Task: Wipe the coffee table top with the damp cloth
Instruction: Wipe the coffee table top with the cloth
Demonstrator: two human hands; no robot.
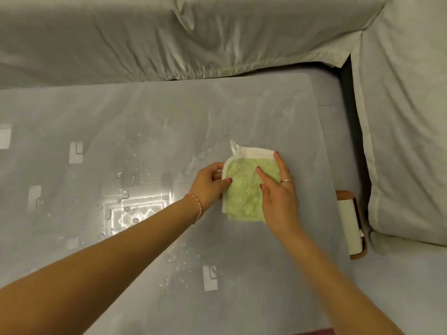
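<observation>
A folded pale green cloth (244,189) with a white border and a small loop lies flat on the glossy grey coffee table top (121,122), right of centre. My left hand (210,183) pinches the cloth's left edge between thumb and fingers. My right hand (278,192) rests on the cloth's right side with fingers spread and pressed flat; it wears a ring. Water droplets and small puddles (125,189) sit on the table to the left of the cloth and near the front.
A sofa covered in a grey-white sheet (193,37) runs along the table's far edge and down the right side (406,141). On the floor right of the table lies a brown and white object (350,221). The table's right edge is close to the cloth.
</observation>
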